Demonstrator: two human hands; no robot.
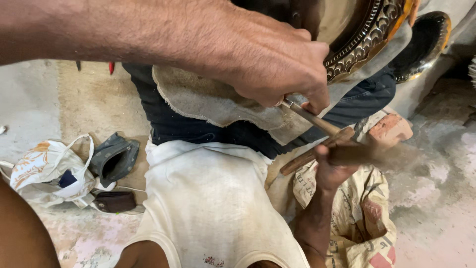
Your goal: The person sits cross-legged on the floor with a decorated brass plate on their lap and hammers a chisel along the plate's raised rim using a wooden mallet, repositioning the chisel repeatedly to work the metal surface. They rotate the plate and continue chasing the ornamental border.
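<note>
Left hand [277, 64]: reaches in from the upper left, fingers curled tight round a slim metal punch [310, 118] whose shaft slants down to the right out of the fist. The upper end of the punch is hidden inside the hand, so where its tip meets the work cannot be told.

Right hand [333, 161]: comes up from the lower middle, closed on a wooden-handled hammer [367, 154]. The hammer is smeared by motion blur (its head cannot be made out clearly) and sits just beside the lower end of the punch.

Embossed metal plate [369, 37]: round, brass-coloured, with a raised scrolled border; it lies tilted at the top of the view, directly behind the left hand, resting on a grey leather pad [208, 101] spread across the lap.

Second dark round dish [424, 42]: upper right, just behind the plate.

Clothing: dark trousers [168, 119] under the pad, white undershirt [208, 198] below.

Floor items, left: a patterned white cloth bag [47, 171], a grey folded pouch [115, 158] touching it, a small dark wallet [115, 201] just below.

Floor items, right: a brick [391, 129] near the hammer, a printed sack [364, 223] beneath the right forearm.
</note>
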